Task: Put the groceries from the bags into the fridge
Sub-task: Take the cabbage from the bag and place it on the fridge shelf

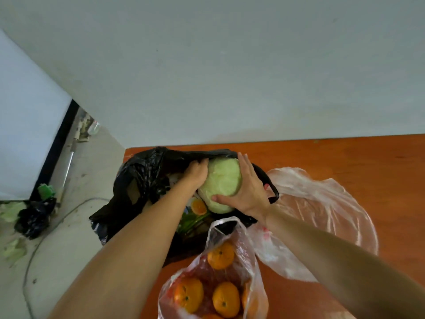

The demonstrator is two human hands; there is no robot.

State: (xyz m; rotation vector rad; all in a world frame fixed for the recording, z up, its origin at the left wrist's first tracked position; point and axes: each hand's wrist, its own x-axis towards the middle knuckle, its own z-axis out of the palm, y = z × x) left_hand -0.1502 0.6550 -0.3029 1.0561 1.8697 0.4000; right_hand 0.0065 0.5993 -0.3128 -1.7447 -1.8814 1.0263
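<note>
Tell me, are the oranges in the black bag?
No, the oranges sit in a clear bag beside the black bag.

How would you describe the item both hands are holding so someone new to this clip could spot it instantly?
On the orange wooden table, find the crumpled black plastic bag at its left edge. At the bag's mouth, the left hand and right hand clasp a cabbage. It is pale green and larger than the small oranges bagged in clear plastic nearby.
</note>
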